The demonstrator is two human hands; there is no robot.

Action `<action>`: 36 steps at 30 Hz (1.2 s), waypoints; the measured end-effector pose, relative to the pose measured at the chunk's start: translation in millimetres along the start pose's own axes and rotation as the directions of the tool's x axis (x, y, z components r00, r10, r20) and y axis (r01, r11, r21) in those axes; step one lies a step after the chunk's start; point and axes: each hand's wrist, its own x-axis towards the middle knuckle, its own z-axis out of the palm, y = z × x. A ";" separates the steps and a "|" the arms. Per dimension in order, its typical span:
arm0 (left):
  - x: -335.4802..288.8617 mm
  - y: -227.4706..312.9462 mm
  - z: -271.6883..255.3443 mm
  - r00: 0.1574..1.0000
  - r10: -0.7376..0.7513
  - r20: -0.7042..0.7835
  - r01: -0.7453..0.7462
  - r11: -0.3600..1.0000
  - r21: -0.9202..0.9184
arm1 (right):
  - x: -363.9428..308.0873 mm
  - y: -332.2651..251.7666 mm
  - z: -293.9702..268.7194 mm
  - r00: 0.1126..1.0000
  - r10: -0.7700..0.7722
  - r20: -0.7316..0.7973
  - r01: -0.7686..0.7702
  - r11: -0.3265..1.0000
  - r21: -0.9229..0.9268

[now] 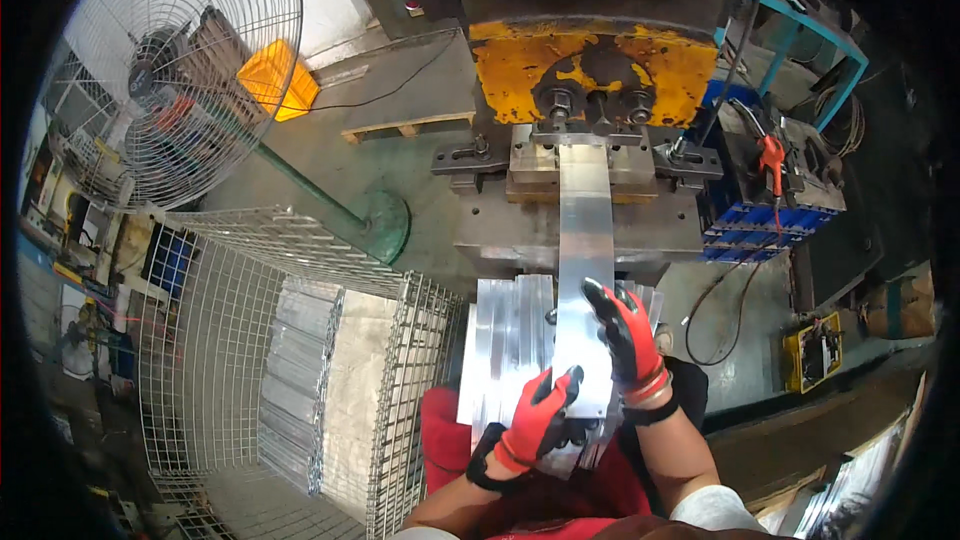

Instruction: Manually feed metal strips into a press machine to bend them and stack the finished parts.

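A person in red-and-black gloves sits before the press (595, 70) with a long metal strip (586, 230) held out straight ahead, its far end in at the die (532, 170) and its near end just above the lap. The left hand (540, 418) has the near end by its left edge, thumb over the top and fingers curled beneath, pinching it. The right hand (628, 335) grips the right edge farther up, fingertips on the upper face; how its other fingers sit underneath I can't tell. More strips (515, 315) lie stacked below. Over to the left stand a wire cage (395, 410) holding metal pieces (295, 370) and a big fan (150, 70); a red air gun (771, 160) rests at the right.
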 end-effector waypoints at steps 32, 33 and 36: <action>1.9 -9.6 -12.4 0.948 -0.294 0.119 0.318 0.888 -0.333 | 0.5 -10.5 5.0 0.975 -0.217 0.046 0.214 0.871 -0.443; -1.8 -8.1 -11.4 0.965 -0.228 0.127 0.258 0.906 -0.336 | -4.7 -16.1 4.6 0.991 -0.125 0.037 0.130 0.933 -0.334; -19.0 -29.1 -19.9 0.981 -0.115 0.154 0.140 0.976 -0.166 | -33.6 -23.2 3.5 0.997 -0.075 -0.008 0.066 0.915 -0.397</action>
